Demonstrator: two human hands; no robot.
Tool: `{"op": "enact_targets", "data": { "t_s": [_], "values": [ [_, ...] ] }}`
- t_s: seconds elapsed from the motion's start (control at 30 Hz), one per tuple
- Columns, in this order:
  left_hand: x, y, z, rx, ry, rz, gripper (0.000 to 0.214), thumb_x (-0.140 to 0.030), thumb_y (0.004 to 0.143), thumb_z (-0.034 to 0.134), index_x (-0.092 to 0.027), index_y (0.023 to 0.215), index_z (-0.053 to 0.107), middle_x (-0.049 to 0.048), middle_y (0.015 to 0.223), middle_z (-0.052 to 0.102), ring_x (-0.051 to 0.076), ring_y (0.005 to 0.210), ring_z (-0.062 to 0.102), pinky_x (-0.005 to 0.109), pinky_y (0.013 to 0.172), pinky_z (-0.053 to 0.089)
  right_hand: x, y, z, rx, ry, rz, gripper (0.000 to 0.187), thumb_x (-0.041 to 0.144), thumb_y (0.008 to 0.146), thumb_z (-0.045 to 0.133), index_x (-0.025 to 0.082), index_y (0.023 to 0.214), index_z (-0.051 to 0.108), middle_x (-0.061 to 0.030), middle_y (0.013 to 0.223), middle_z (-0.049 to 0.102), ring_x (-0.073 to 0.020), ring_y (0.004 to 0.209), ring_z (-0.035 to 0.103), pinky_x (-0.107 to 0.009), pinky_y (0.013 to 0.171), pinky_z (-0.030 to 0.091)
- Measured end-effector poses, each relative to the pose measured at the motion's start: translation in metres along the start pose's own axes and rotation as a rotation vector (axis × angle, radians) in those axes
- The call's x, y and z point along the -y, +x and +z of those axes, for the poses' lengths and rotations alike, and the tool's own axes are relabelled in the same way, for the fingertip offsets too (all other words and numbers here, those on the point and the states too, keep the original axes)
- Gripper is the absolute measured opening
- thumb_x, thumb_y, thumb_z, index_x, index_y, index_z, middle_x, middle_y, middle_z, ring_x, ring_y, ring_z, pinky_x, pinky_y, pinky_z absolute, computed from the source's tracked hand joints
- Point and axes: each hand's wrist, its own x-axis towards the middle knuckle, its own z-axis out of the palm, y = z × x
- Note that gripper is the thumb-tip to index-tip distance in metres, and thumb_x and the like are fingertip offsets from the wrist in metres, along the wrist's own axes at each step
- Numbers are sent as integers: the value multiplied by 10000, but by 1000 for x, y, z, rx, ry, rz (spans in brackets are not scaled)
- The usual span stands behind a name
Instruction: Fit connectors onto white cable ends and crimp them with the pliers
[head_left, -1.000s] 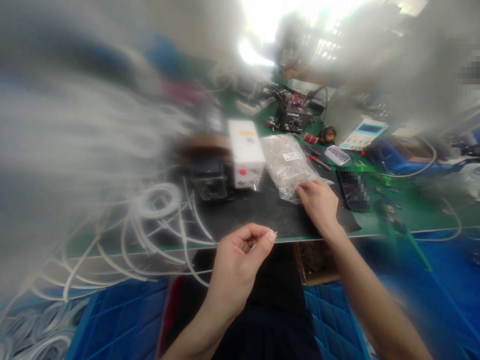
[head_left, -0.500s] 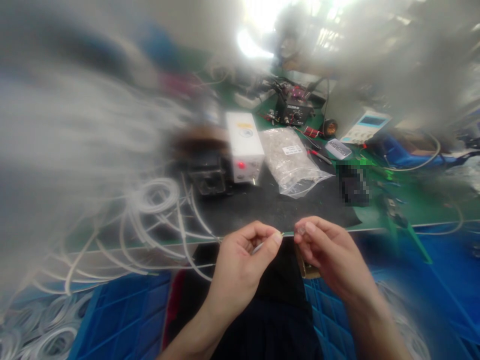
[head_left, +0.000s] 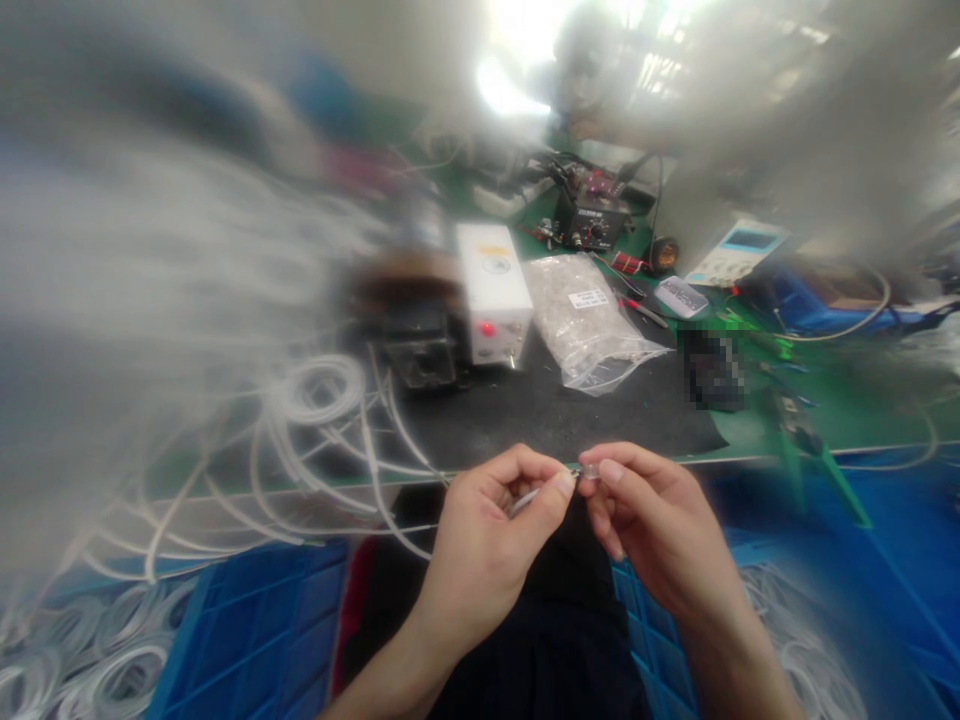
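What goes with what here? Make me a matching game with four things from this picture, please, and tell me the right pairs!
Things:
1. Clear zip bag
2. White box
3. Small clear plastic piece
4. White coil

Clues:
A. Has a bright red spot on its front
B. Pinched by the right hand
C. Wound round in loops
D. Has a white label with print too small to read

Right pairs: 1-D, 2-A, 3-B, 4-C

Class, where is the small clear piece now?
In the head view, right of centre, the clear piece is pinched in the right hand, beside the left hand and below the plastic bag.
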Motion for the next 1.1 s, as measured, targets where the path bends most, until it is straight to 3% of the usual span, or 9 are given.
{"op": "enact_targets", "data": {
  "t_s": [1.1],
  "values": [
    [-9, -1, -3, -4, 178, 12, 215, -339, 1008, 730, -176, 868, 750, 4, 792, 707, 140, 721, 599, 238, 667, 453, 0, -9, -3, 11, -262, -82, 155, 333, 1026, 782, 230, 1122, 846, 1, 737, 743, -96, 564, 639, -189, 511, 505]
  ]
}}
